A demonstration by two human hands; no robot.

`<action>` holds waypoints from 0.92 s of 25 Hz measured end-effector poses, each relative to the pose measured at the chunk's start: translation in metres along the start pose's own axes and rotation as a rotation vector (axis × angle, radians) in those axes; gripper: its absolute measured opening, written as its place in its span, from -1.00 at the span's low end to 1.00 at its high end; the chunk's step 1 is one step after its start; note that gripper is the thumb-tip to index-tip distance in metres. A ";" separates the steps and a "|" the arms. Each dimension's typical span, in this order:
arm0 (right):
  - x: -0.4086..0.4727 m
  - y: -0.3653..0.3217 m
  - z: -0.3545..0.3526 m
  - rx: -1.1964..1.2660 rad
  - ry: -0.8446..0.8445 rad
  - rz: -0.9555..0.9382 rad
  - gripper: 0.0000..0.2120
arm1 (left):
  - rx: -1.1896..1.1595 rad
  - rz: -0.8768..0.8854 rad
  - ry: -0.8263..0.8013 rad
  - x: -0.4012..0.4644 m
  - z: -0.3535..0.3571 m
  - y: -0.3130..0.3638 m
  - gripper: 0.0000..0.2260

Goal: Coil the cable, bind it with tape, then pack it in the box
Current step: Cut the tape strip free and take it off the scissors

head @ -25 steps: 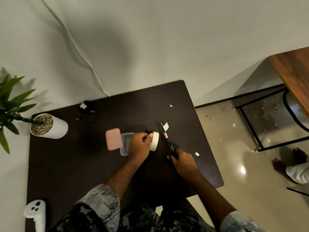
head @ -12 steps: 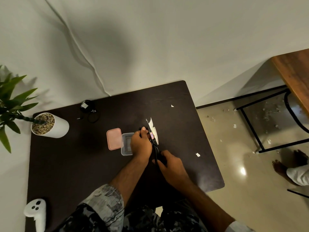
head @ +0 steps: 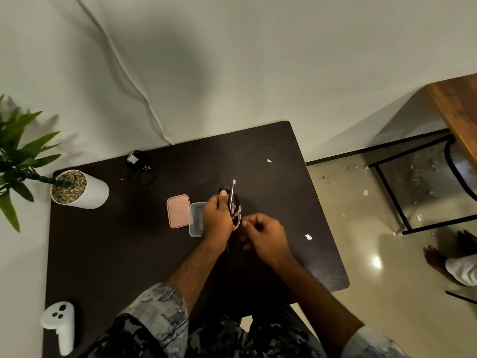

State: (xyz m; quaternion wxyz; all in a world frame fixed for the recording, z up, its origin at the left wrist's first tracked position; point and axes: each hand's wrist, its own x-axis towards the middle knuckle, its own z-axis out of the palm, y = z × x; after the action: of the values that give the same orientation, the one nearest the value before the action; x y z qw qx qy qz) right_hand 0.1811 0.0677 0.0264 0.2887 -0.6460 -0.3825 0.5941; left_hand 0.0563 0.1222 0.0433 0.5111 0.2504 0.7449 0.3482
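Your left hand grasps a coiled black cable and white tape strip, just right of the clear plastic box. Your right hand pinches something; I cannot tell what.

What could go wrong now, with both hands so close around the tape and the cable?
The tape strip stands loose above the left hand; it might fold onto itself or stick to the fingers. The right hand works beside the open clear box and might knock it.

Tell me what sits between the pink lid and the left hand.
Head view: the clear box, open, right beside the pink lid; the left hand overlaps its right edge.
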 end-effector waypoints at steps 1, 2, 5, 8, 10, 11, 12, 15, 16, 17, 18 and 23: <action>0.006 -0.009 -0.002 0.099 0.055 0.021 -0.88 | 0.004 -0.019 -0.055 -0.002 -0.002 0.000 -0.66; 0.013 -0.018 -0.005 0.194 0.084 0.047 -0.81 | 0.015 -0.024 -0.115 -0.003 -0.003 -0.001 -0.65; 0.029 -0.047 -0.014 0.352 0.078 0.183 -0.57 | 0.142 0.096 -0.212 -0.009 -0.008 -0.004 -0.66; 0.038 -0.064 -0.018 0.291 0.041 0.297 -0.54 | 0.324 0.320 -0.218 -0.012 -0.013 -0.007 -0.75; 0.041 -0.066 -0.018 0.227 0.033 0.360 -0.61 | 0.428 0.410 -0.209 -0.012 -0.018 -0.009 -0.77; 0.041 -0.066 -0.018 0.220 0.045 0.375 -0.66 | 0.467 0.443 -0.197 -0.012 -0.020 -0.010 -0.78; 0.041 -0.065 -0.017 0.234 0.062 0.383 -0.70 | 0.498 0.474 -0.180 -0.011 -0.022 -0.011 -0.78; 0.042 -0.062 -0.016 0.309 0.110 0.398 -0.83 | 0.582 0.555 -0.115 -0.008 -0.026 -0.012 -0.78; 0.042 -0.061 -0.016 0.313 0.116 0.395 -0.88 | 0.615 0.576 -0.094 -0.006 -0.028 -0.011 -0.77; 0.042 -0.062 -0.016 0.309 0.120 0.386 -0.91 | 0.643 0.597 -0.080 -0.005 -0.029 -0.011 -0.77; 0.042 -0.061 -0.015 0.305 0.128 0.371 -0.93 | 0.661 0.618 -0.073 -0.003 -0.030 -0.011 -0.77; 0.040 -0.060 -0.020 0.133 0.278 0.155 -0.93 | 0.716 0.684 0.049 -0.006 -0.034 -0.010 -0.73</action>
State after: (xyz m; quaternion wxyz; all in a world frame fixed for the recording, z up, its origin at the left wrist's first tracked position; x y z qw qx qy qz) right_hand 0.1921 0.1356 0.0570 0.3344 -0.7290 -0.2479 0.5434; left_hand 0.0262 0.1028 0.0471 0.2317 0.6320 0.7047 0.2241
